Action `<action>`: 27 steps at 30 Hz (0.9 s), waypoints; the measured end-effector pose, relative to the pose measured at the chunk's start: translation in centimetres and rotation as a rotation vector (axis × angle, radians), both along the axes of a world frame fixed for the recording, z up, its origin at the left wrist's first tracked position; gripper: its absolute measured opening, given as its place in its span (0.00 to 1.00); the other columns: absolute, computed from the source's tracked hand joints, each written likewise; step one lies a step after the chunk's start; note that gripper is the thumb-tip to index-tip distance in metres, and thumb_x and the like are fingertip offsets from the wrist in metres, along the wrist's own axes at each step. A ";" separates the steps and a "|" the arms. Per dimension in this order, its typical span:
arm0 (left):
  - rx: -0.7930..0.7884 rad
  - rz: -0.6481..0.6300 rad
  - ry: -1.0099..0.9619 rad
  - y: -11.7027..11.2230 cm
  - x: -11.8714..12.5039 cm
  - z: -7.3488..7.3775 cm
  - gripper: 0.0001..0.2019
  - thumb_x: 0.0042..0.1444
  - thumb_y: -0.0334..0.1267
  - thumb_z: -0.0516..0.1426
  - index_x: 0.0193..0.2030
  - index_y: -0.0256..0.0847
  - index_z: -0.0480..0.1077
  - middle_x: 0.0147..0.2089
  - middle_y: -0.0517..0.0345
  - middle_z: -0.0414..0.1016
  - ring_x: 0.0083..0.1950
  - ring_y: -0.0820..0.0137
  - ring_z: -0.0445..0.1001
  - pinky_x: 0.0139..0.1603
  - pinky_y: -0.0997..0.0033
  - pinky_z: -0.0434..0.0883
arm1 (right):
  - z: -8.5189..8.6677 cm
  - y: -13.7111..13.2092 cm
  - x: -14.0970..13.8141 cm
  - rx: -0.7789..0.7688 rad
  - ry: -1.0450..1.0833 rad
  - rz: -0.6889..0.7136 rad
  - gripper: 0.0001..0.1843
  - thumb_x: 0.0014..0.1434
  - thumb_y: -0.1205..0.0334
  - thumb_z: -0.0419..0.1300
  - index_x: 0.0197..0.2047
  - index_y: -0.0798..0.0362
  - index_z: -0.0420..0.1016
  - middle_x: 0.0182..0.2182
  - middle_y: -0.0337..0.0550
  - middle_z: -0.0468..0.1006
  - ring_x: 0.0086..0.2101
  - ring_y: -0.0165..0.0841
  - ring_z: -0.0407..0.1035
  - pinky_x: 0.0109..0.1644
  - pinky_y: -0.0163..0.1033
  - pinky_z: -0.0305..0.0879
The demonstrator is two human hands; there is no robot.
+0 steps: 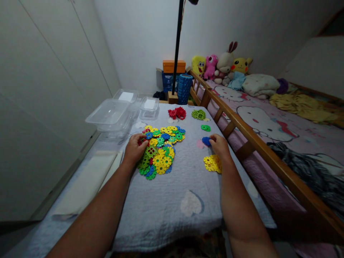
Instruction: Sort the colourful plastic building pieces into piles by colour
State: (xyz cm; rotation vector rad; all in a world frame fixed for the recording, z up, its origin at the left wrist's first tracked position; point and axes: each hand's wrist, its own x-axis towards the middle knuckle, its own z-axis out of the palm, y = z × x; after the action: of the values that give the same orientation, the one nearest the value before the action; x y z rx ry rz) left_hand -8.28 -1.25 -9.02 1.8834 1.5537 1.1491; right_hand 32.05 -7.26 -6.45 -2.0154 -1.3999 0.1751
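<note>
Two or more pale upright panels (53,71) at the far left of the frame, and below, at lower left, a folded cream sheet (88,179) lying flat. Right of that, at left of centre, nested clear plastic containers (110,111), with a smaller lidded-looking box (149,104) beside, a white rectangle showing through. Near the centre, left hand (135,148) at the left edge of a mixed pile of notched plastic pieces (161,157), yellow, green, blue and red, spread over a grey-blue cloth (172,204); fingers curled in among red and blue pieces, cannot tell whether pinching one. At upper centre, an orange box (174,66), a black pole (177,46) on a wooden base and a blue ribbed cylinder (185,89). Below these, a cluster of red pieces (177,113); farther right, lime-green pieces (199,114), then a bright green group (205,128) below. Right of centre, a blue piece (206,141) pinched between thumb and fingers of the right hand (219,145), cannot tell whether touching the cloth; just below, overlapping yellow pieces (211,163), partly hidden by the wrist. Toward the right edge, a wooden rail (242,134), plush toys (225,64) at upper right, and pink bedding (268,118).
</note>
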 end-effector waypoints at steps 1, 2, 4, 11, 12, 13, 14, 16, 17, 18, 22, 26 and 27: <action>0.001 0.000 0.000 0.0 0.0 0.0 0.15 0.54 0.47 0.57 0.45 0.43 0.74 0.52 0.49 0.74 0.59 0.57 0.73 0.66 0.54 0.69 | -0.1 0.0 0.0 -0.032 -0.030 -0.006 0.09 0.53 0.67 0.59 0.35 0.50 0.80 0.32 0.42 0.81 0.36 0.37 0.72 0.44 0.40 0.64; 0.002 0.001 0.000 0.0 0.0 -0.1 0.15 0.54 0.47 0.57 0.45 0.43 0.74 0.52 0.49 0.74 0.59 0.57 0.72 0.66 0.54 0.69 | -0.2 0.0 0.0 -0.063 -0.065 -0.023 0.09 0.54 0.67 0.59 0.35 0.50 0.80 0.34 0.43 0.81 0.37 0.38 0.72 0.45 0.40 0.63; 0.005 0.004 -0.002 0.1 0.0 -0.1 0.14 0.54 0.46 0.57 0.45 0.43 0.74 0.52 0.49 0.75 0.59 0.57 0.72 0.66 0.54 0.68 | -0.3 0.0 -0.1 -0.097 -0.136 -0.087 0.09 0.54 0.66 0.60 0.36 0.49 0.81 0.36 0.45 0.81 0.40 0.40 0.71 0.47 0.43 0.63; 0.003 0.002 -0.010 0.1 0.0 -0.1 0.15 0.54 0.46 0.57 0.45 0.43 0.74 0.54 0.49 0.74 0.60 0.57 0.73 0.67 0.54 0.68 | 0.3 -0.4 -1.8 -0.046 -0.272 -0.185 0.12 0.58 0.63 0.60 0.43 0.50 0.82 0.46 0.53 0.77 0.48 0.47 0.66 0.53 0.50 0.60; 0.003 0.002 -0.012 0.1 0.0 -0.1 0.15 0.54 0.46 0.57 0.45 0.43 0.74 0.54 0.48 0.74 0.60 0.56 0.73 0.67 0.54 0.67 | 0.3 -0.3 -2.4 -0.033 -0.280 -0.148 0.12 0.59 0.63 0.59 0.44 0.51 0.82 0.47 0.53 0.77 0.48 0.47 0.66 0.53 0.50 0.60; 0.002 0.002 -0.015 0.1 0.1 -0.1 0.15 0.54 0.46 0.57 0.45 0.43 0.74 0.54 0.48 0.74 0.60 0.56 0.73 0.67 0.54 0.67 | 0.4 -0.1 -3.1 -0.021 -0.286 -0.095 0.12 0.60 0.63 0.59 0.44 0.51 0.82 0.46 0.54 0.77 0.49 0.47 0.66 0.54 0.50 0.60; -0.002 0.002 -0.018 0.1 0.1 -0.1 0.15 0.54 0.46 0.57 0.45 0.43 0.74 0.54 0.48 0.74 0.59 0.56 0.73 0.67 0.53 0.68 | 0.4 0.1 -3.9 -0.011 -0.288 -0.027 0.12 0.61 0.64 0.58 0.44 0.52 0.82 0.46 0.54 0.77 0.49 0.47 0.66 0.55 0.50 0.60; -0.010 0.006 -0.023 0.1 0.1 -0.1 0.14 0.54 0.45 0.57 0.45 0.43 0.74 0.54 0.49 0.75 0.59 0.56 0.73 0.66 0.54 0.68 | 0.2 0.8 -5.8 -0.004 -0.288 0.132 0.12 0.62 0.65 0.57 0.44 0.52 0.82 0.45 0.53 0.78 0.49 0.46 0.66 0.57 0.49 0.59; -0.011 0.007 -0.024 0.1 0.1 -0.1 0.14 0.54 0.45 0.57 0.45 0.43 0.74 0.54 0.49 0.75 0.59 0.57 0.73 0.66 0.54 0.68 | 0.1 1.2 -6.8 -0.008 -0.288 0.208 0.12 0.62 0.66 0.57 0.44 0.52 0.82 0.44 0.53 0.78 0.49 0.45 0.66 0.57 0.49 0.59; -0.008 0.006 -0.026 0.0 0.1 -0.1 0.14 0.54 0.45 0.58 0.45 0.44 0.74 0.54 0.50 0.75 0.60 0.57 0.72 0.67 0.54 0.68 | 0.1 1.6 -7.9 -0.016 -0.291 0.273 0.12 0.62 0.66 0.58 0.45 0.52 0.82 0.44 0.52 0.78 0.48 0.45 0.66 0.58 0.48 0.59; 0.004 0.000 -0.030 -0.1 0.1 0.0 0.12 0.54 0.44 0.58 0.44 0.44 0.74 0.54 0.51 0.75 0.60 0.57 0.72 0.66 0.55 0.69 | 0.0 3.2 -11.6 -0.046 -0.335 0.380 0.15 0.61 0.65 0.62 0.50 0.48 0.82 0.47 0.53 0.77 0.49 0.47 0.65 0.55 0.48 0.62; -0.007 0.005 -0.040 -0.1 0.1 0.1 0.12 0.54 0.44 0.58 0.44 0.45 0.74 0.54 0.51 0.74 0.59 0.58 0.72 0.66 0.55 0.69 | 0.4 4.2 -13.5 -0.133 -0.363 0.378 0.16 0.62 0.65 0.62 0.53 0.47 0.80 0.51 0.54 0.75 0.52 0.48 0.64 0.55 0.48 0.61; -0.005 0.005 -0.039 -0.1 0.1 0.1 0.12 0.54 0.43 0.58 0.44 0.44 0.74 0.54 0.51 0.74 0.59 0.58 0.72 0.67 0.55 0.69 | 0.5 4.3 -13.7 -0.157 -0.365 0.374 0.16 0.62 0.65 0.61 0.53 0.47 0.80 0.52 0.55 0.74 0.52 0.49 0.64 0.55 0.48 0.61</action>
State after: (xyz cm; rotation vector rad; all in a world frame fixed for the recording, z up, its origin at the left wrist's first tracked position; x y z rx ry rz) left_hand -8.20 -1.32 -8.96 1.8435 1.5394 1.1762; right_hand 18.40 -2.94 -5.99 -1.9576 -2.0486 0.0827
